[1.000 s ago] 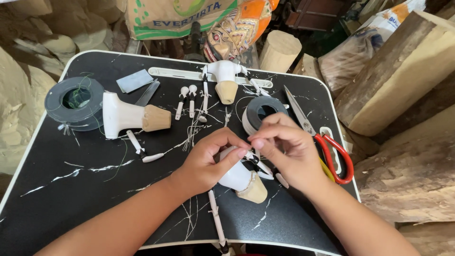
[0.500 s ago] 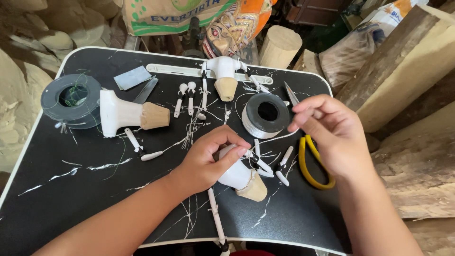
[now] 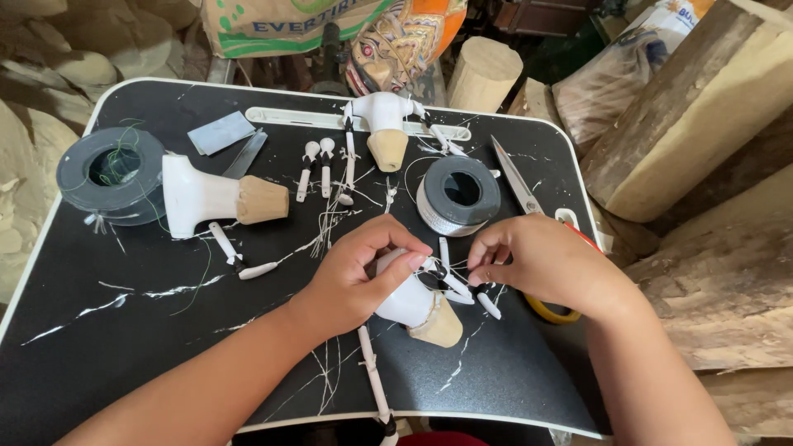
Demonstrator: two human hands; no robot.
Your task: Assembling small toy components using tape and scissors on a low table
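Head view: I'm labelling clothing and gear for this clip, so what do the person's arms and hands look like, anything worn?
Both forearms are bare as far as the frame shows; no sleeves or cuffs come into view. The left hand and the right hand wear no gloves, and no rings, watch, bracelet or bandage show. Fingernails look short and unpainted.

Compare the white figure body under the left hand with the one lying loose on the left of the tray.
The held body lies gripped under the left hand, with small limb pieces clustered at it; the loose body lies untouched, on its own. The held body's wooden end points toward the tray's near edge, the loose body's points right. Both are white with a bare wooden base.
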